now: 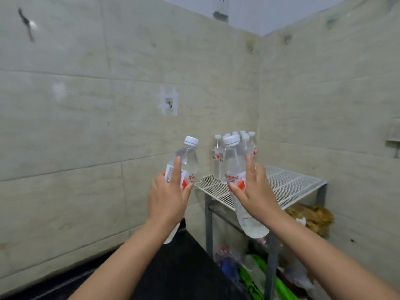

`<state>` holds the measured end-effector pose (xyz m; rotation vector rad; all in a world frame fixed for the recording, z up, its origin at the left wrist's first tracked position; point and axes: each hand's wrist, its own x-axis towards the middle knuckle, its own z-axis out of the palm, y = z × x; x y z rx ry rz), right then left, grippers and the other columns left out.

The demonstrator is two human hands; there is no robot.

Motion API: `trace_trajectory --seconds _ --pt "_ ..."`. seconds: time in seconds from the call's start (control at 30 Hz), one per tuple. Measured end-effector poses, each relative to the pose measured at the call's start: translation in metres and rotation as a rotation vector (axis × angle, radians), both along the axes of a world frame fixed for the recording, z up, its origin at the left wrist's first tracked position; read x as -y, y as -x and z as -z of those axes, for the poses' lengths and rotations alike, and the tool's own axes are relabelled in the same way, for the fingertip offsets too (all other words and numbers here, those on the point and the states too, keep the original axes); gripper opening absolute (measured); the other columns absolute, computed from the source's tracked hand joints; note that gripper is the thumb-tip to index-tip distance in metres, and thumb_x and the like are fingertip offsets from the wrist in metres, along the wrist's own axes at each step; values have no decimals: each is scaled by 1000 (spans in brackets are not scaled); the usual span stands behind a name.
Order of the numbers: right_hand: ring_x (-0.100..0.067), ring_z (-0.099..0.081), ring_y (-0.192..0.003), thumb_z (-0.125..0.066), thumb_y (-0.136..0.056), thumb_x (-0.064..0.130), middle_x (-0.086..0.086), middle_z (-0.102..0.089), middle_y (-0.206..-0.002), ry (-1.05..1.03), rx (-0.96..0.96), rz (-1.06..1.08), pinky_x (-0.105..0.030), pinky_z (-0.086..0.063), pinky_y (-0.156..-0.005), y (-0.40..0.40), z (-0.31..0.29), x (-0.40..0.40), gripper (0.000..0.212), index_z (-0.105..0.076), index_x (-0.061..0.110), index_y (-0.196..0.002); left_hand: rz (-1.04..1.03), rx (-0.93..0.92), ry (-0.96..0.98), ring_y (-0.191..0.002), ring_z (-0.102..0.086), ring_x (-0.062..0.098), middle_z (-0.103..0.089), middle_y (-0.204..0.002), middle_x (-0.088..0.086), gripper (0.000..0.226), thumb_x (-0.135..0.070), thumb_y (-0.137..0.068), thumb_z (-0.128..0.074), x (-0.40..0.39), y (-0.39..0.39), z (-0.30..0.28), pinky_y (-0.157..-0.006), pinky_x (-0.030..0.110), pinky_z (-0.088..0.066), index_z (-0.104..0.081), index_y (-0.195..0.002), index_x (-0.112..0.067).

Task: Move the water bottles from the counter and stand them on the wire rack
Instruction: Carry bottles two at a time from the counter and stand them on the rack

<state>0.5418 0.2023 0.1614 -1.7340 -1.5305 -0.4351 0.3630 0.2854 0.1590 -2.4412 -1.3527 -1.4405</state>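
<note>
Wire rack (287,187) stands in the wall corner beside the dark counter (188,267), with a cluster of bottles (236,148) upright at its back-left, probably packed there to leave the front free. Left hand (167,199) is wrapped round one bottle (184,163) and right hand (253,189) round another (234,169), both mid-air and tilted, short of the rack. Count: two carried, roughly seven caps shelved (overlap blurs this).
</note>
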Motion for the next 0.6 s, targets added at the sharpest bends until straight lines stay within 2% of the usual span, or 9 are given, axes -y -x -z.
trace_trajectory --seconds 0.1,0.27,0.37,0.47,0.6 --pt "-33 -45 -112 -52 -87 36 -26 -29 -135 -26 -25 50 -38 -43 -90 -55 -4 -34 83 7 15 -143 46 15 -23 -98 -45 34 -48 -106 24 68 -44 -87 -47 -40 -55 -7 -79 40 -40 10 -124 -42" --pt "-33 -46 -106 -57 -86 32 -25 -34 -129 -61 -80 88 -30 -38 -83 -152 1 -75 81 -4 8 -143 110 33 -43 -99 -45 33 -50 -108 22 70 -44 -87 -48 -85 -143 2 -75 34 -36 8 -128 -41" --pt "-33 -44 -111 -59 -85 30 -25 -33 -130 -81 -112 62 -31 -38 -86 -213 8 -97 82 -5 8 -143 106 77 -21 -97 -45 30 -51 -107 18 72 -44 -86 -49 -102 -198 12 -72 29 -29 -6 -142 -33" --pt "-30 -42 -114 -60 -84 28 -25 -33 -131 -112 -115 21 -27 -34 -87 -275 19 -122 82 -7 8 -143 74 88 1 -95 -45 27 -53 -107 18 70 -44 -85 -50 -113 -257 24 -73 29 -30 -14 -143 -29" --pt "-31 -39 -115 -61 -84 27 -26 -30 -134 -119 -122 -49 -29 -34 -86 -353 32 -161 80 -10 5 -142 -24 137 7 -92 -45 24 -54 -108 21 68 -42 -84 -53 -125 -340 38 -73 32 -36 -21 -142 -25"
